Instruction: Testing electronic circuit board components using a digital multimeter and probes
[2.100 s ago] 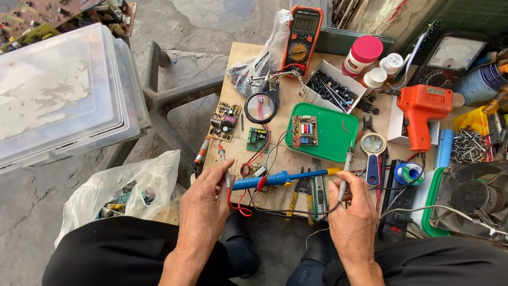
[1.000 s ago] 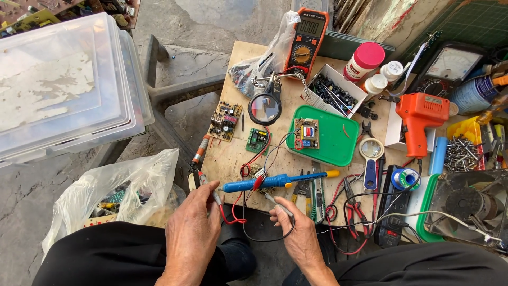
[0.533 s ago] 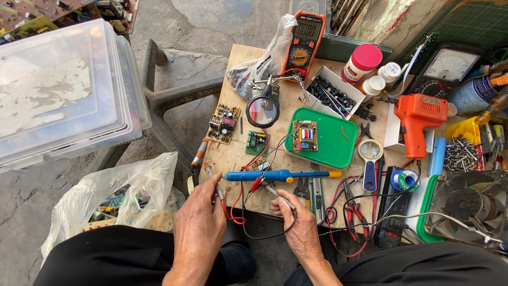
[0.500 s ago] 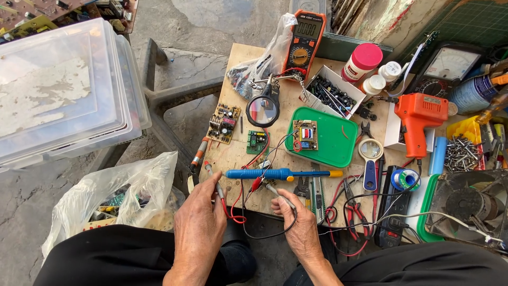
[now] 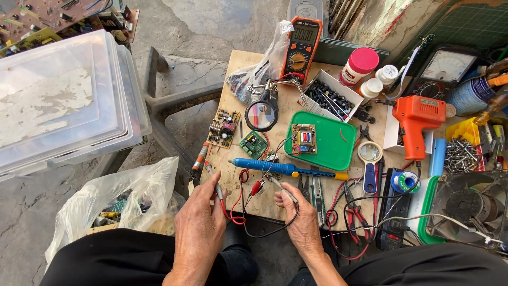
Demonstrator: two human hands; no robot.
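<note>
The left hand (image 5: 200, 228) has its fingers closed on a red probe (image 5: 214, 182) and the right hand (image 5: 302, 220) pinches a black probe (image 5: 279, 189), both low on the worktop (image 5: 241, 127) near a blue tool (image 5: 275, 168).

Orange multimeter's grey screen (image 5: 306, 35) beside clear bag (image 5: 259, 69).
</note>
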